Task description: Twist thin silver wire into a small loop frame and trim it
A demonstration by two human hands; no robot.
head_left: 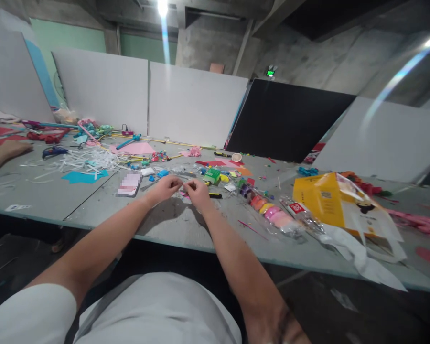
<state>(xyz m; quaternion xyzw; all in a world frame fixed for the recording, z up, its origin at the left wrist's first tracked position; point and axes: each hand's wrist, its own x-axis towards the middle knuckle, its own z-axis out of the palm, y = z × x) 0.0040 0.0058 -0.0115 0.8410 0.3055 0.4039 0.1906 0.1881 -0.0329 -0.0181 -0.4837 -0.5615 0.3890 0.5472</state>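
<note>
My left hand point(166, 188) and my right hand point(197, 191) meet above the front part of the table, fingertips pinched together. Whatever is between the fingers is too small to make out. Just beyond them lie a green box point(212, 176), a blue block point(163, 173) and a white piece point(147, 171). A black-and-yellow craft knife point(215, 195) rests right beside my right hand. To the left of my left forearm is a white and pink card-like item point(129, 184), partly blurred out.
Strips of white paper point(89, 160) and a blue sheet point(85, 177) lie left. A row of coloured clay tubs point(272, 212) and a yellow-and-white bag point(318, 198) lie right. Another person's hand point(16, 148) rests at far left. Upright boards point(197, 105) line the back.
</note>
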